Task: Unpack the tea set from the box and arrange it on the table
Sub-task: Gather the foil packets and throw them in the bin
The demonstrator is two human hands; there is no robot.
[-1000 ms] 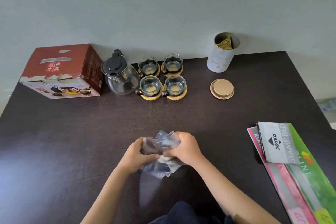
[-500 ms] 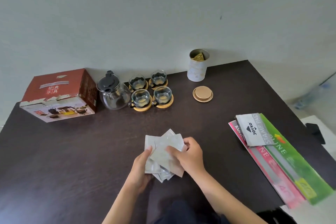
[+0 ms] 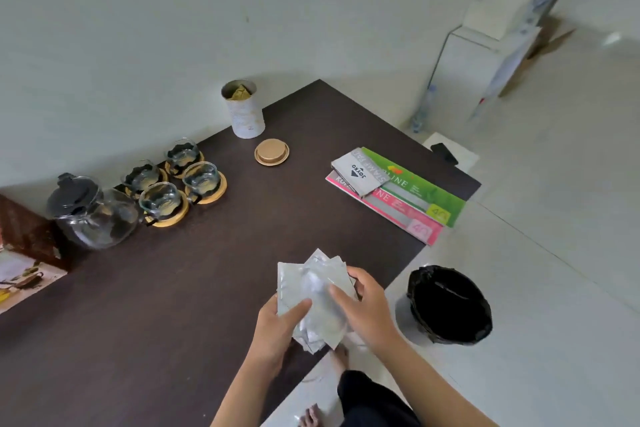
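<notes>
A bundle of clear plastic wrappers (image 3: 313, 291) sits between my hands at the table's near right corner. My left hand (image 3: 277, 326) grips its lower left side, and my right hand (image 3: 367, 308) grips its right side. At the back left stands a glass teapot (image 3: 93, 215) with a black lid. Beside it are several glass cups (image 3: 180, 180) on round wooden coasters. The red tea set box (image 3: 24, 253) lies at the far left edge, partly out of view.
A white tin (image 3: 244, 111) stands open by the wall, its gold lid (image 3: 272, 152) lying in front. Coloured paper packs and a stamp pad packet (image 3: 391, 191) lie on the dark table (image 3: 138, 305) at right. A black-lined bin (image 3: 448, 305) stands on the floor.
The view has swung right, bringing the bin and floor into sight. The wrappers and both hands have moved toward the table's right edge.
</notes>
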